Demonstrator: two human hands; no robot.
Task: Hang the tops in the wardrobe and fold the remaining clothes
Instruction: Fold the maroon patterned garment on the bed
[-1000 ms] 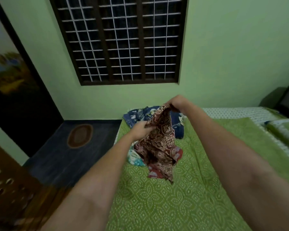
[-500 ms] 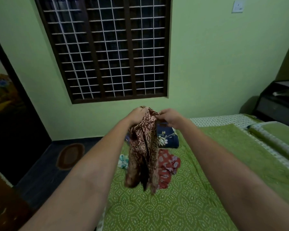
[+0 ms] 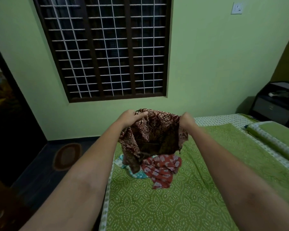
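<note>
While our left hand (image 3: 129, 118) and right hand (image 3: 187, 121) pinch the brown printed garment (image 3: 154, 130) stretched between them above the bed (image 3: 198, 189), its hem brushes the red printed garment (image 3: 162, 169) at 6 o'clock; lifting could drag that cloth.

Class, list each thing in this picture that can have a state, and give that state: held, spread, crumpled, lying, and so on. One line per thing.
Brown patterned garment: held up above the bed, spread between both hands.
Left hand: grips the garment's top left edge.
Right hand: grips the garment's top right edge.
Red printed garment: crumpled, lying on the bed.
Teal cloth: lying on the bed, mostly covered.
Bed cover: spread flat.
</note>
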